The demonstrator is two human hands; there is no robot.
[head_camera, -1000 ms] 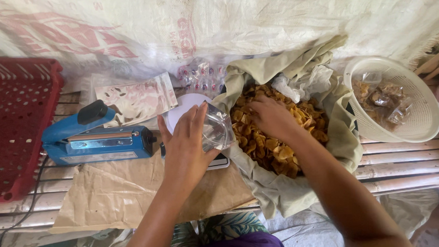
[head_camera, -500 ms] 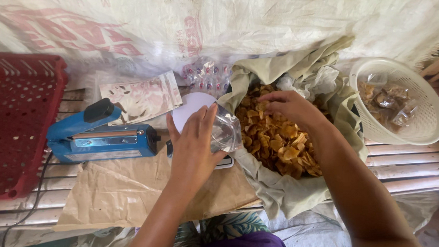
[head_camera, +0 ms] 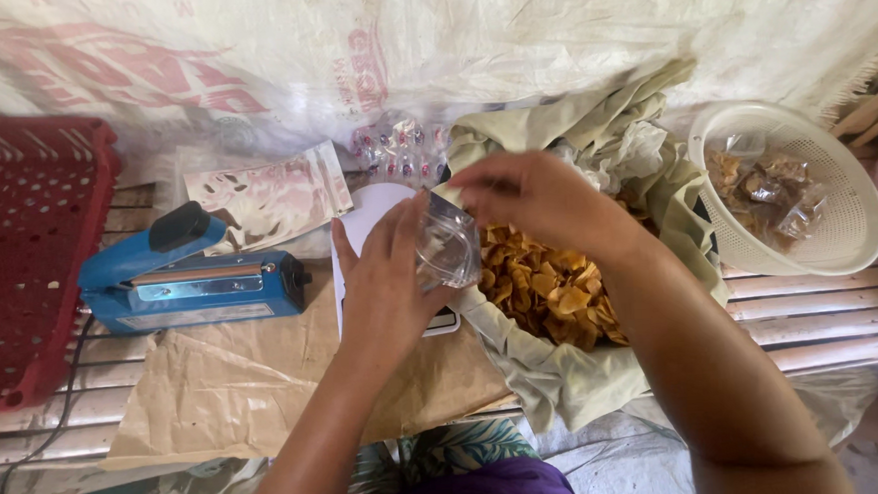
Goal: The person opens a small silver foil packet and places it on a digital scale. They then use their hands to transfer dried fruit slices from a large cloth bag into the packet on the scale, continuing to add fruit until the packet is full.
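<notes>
The small clear plastic pouch (head_camera: pixel 449 246) stands roughly upright between the two hands, its long axis running up and down the view and its mouth turned toward the far side, just above the white scale (head_camera: pixel 372 215) and right at the near-left edge of the chips.

To its right, a cloth-lined sack (head_camera: pixel 566 381) lies open with a heap of golden fried chips (head_camera: pixel 551 286) inside. Further right sits a white plastic colander (head_camera: pixel 848 225) holding a few filled packets. To the left, a blue heat sealer (head_camera: pixel 196 285) rests on brown paper (head_camera: pixel 206 390), with a red crate (head_camera: pixel 29 248) beyond it and a stack of printed foil pouches (head_camera: pixel 266 196) behind (nothing lies between the hands and the chips).

The left hand (head_camera: pixel 386 290) cups the pouch from the side, fingers closed around it. The right hand (head_camera: pixel 537 197) hovers at the pouch's top, fingertips pinched together at its mouth; whether chips sit between them I cannot tell.
</notes>
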